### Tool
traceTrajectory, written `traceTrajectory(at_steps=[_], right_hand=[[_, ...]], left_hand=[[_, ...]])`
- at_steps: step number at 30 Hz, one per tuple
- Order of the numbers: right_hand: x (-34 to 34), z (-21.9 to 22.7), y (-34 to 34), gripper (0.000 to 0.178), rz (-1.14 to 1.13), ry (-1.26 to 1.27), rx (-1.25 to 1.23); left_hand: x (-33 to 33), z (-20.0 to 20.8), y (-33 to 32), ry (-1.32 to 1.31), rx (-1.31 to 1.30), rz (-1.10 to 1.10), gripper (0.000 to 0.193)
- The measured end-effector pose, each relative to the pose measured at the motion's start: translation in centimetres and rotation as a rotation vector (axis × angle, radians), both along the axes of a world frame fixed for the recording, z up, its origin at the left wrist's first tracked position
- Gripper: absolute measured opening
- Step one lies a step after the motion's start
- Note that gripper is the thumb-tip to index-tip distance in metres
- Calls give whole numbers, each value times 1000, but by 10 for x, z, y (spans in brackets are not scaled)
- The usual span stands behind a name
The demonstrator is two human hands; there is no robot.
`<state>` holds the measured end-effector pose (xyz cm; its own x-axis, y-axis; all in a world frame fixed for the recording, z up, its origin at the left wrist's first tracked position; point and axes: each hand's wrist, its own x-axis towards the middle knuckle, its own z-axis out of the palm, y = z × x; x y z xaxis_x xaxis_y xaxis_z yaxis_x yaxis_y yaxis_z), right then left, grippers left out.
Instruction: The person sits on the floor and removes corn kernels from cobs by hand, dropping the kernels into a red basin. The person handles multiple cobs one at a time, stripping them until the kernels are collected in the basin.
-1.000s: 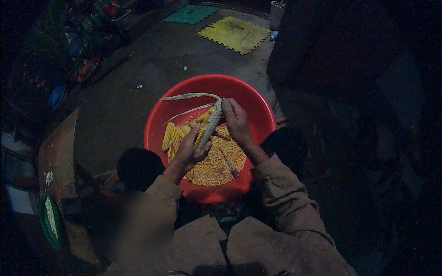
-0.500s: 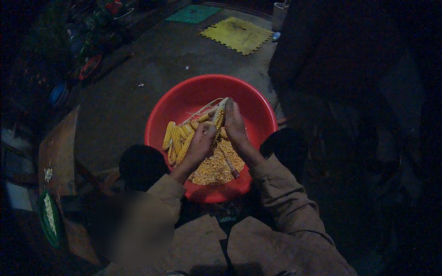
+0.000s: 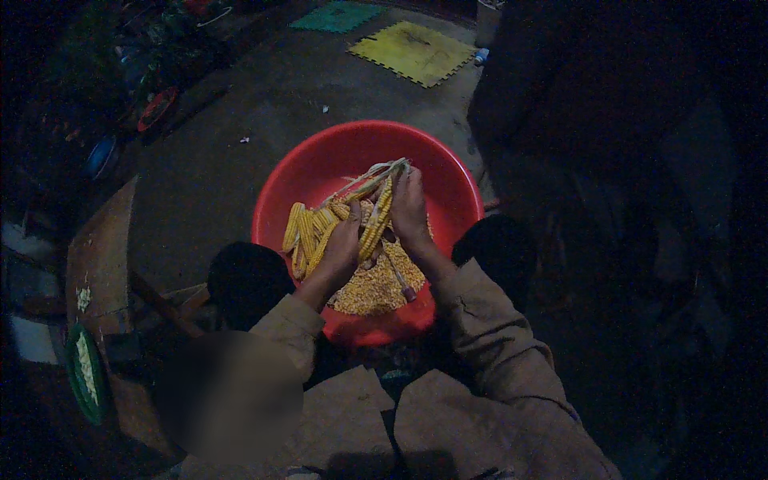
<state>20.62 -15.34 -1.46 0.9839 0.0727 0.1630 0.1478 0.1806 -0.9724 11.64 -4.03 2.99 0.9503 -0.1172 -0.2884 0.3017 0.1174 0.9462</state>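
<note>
A red basin holds loose yellow kernels and a heap of corn cobs at its left. Over the heap slants an ear of corn, with pale dry husk at its top. My right hand is closed on its upper part from the right. My left hand, thumb raised, closes about its lower end; the fingers are partly hidden. On the kernels near my right wrist lies a thin-shafted tool with a dark reddish handle.
The basin stands between my knees. Beside me on the left are a wooden board and a green tray with pale pieces. Farther off lie a yellow foam mat and a green mat. The right side is dark.
The ear of corn has tilted and now shows more of its length. My left hand has shifted slightly left with its thumb raised. The view has moved a little.
</note>
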Motion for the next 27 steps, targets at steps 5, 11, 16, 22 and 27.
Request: traceTrajectory(at_steps=[5, 11, 16, 22, 27], right_hand=[[8, -1, -3, 21, -25, 12, -3], [0, 3, -4, 28, -28, 19, -96], [17, -8, -10, 32, -122, 85, -48], [18, -8, -6, 37, -142, 131, -59], [26, -12, -13, 36, -155, 140, -38]], left_hand=[[0, -12, -8, -9, 80, 95, 52], [-2, -10, -7, 7, 103, 124, 53], [-4, 3, 0, 136, 162, 19, 58], [-5, -3, -8, 93, 52, 142, 58], [-7, 2, -1, 159, 64, 58, 56]])
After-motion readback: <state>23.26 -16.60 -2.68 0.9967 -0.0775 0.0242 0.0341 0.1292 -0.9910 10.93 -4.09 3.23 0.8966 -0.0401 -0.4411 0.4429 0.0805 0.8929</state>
